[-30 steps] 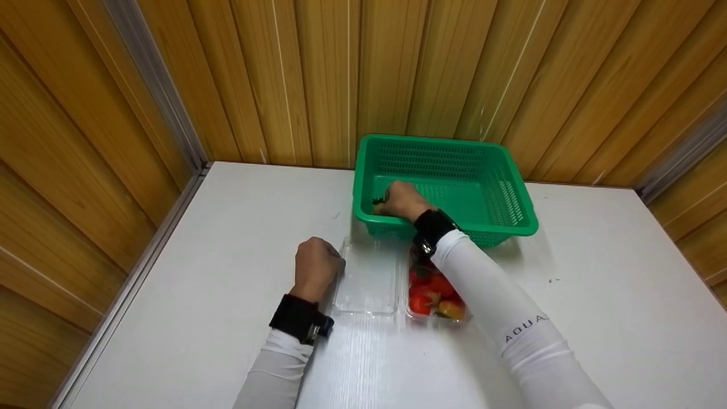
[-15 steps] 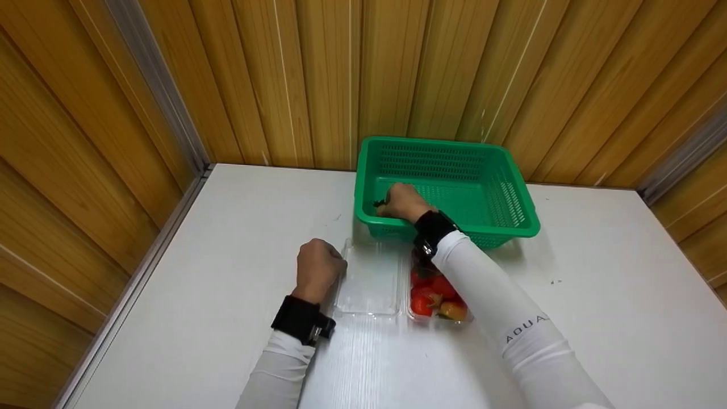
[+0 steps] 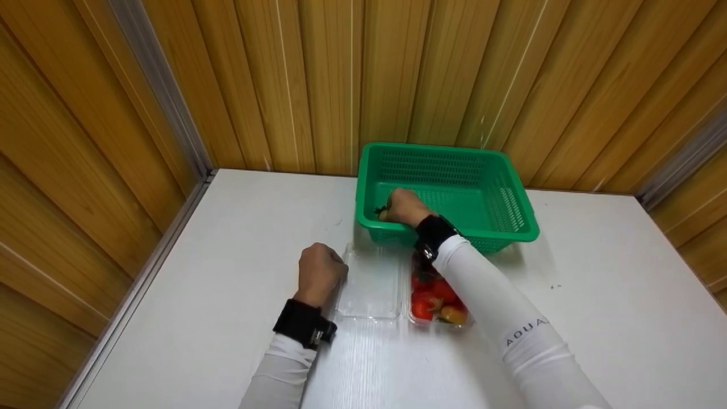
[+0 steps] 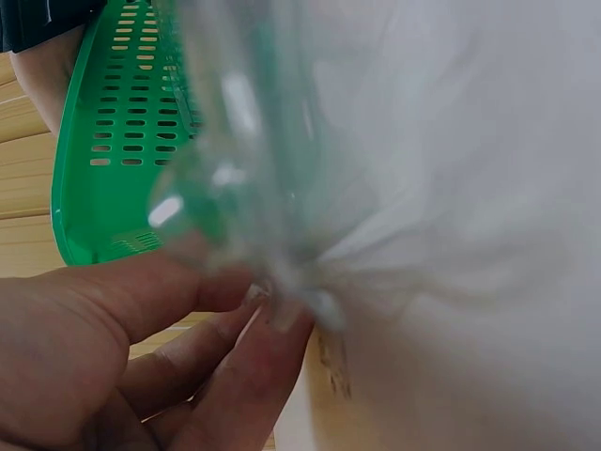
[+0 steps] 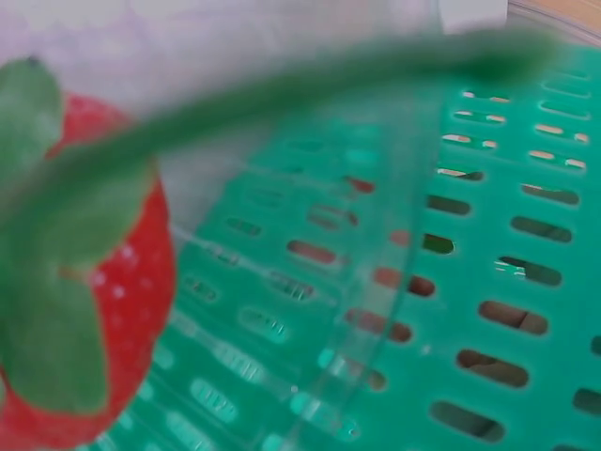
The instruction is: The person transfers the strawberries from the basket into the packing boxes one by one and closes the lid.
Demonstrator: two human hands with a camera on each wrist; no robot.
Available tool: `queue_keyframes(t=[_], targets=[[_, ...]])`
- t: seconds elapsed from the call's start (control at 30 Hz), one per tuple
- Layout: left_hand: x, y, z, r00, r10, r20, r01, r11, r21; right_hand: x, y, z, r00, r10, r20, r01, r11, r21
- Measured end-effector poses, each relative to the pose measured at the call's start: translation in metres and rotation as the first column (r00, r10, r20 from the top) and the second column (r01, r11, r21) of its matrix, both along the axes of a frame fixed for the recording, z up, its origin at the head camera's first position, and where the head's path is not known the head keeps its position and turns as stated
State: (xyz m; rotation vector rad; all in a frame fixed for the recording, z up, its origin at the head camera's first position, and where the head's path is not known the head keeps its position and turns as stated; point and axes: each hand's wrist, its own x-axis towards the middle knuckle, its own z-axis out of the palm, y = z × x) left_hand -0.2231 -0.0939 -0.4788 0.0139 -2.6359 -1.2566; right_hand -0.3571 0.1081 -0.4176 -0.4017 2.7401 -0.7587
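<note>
My left hand (image 3: pixel 319 272) pinches the left edge of a clear plastic lid (image 3: pixel 370 287) lying on the white table. In the left wrist view, the thumb and a finger (image 4: pixel 249 376) meet on the clear plastic. Right beside the lid stands a clear box (image 3: pixel 440 325) with several red fruits (image 3: pixel 423 309) and a yellowish one; the right forearm covers part of it. My right hand (image 3: pixel 406 207) reaches into the green basket (image 3: pixel 448 236), fingers curled at a small fruit with a dark green leafy top (image 3: pixel 379 211), mostly hidden. A strawberry (image 5: pixel 141 282) shows close up in the right wrist view.
The perforated basket stands near the back of the white table (image 3: pixel 250 227), close to the wood-patterned wall (image 3: pixel 329 85). Its near rim lies under the right wrist. Side walls bound the table at left and right.
The whole head view has shifted slightly, so everything sits a little lower. Both hands keep their places at the lid and in the basket.
</note>
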Motion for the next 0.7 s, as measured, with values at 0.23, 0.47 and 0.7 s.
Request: queue_keyframes(t=[0.23,0.47,0.7], targets=[[0.0008,0.0004,0.0000,0.999,-0.005,-0.034,0.004,1.000,-0.026,-0.0014,0.0013,-0.0013,1.000,0.003,-0.004,-0.003,1.000,0.031],[-0.0001,0.0013,0.0001,1.000,-0.001,-0.016,0.000,1.000,-0.031,-0.0012,0.0024,-0.0004,1.000,0.006,0.013,-0.006,1.000,0.019],[0.0007,0.0006,-0.0001,1.000,-0.010,-0.018,0.010,1.000,-0.020,0.0000,0.0032,0.0012,0.999,0.000,0.037,0.001,1.000,-0.017]])
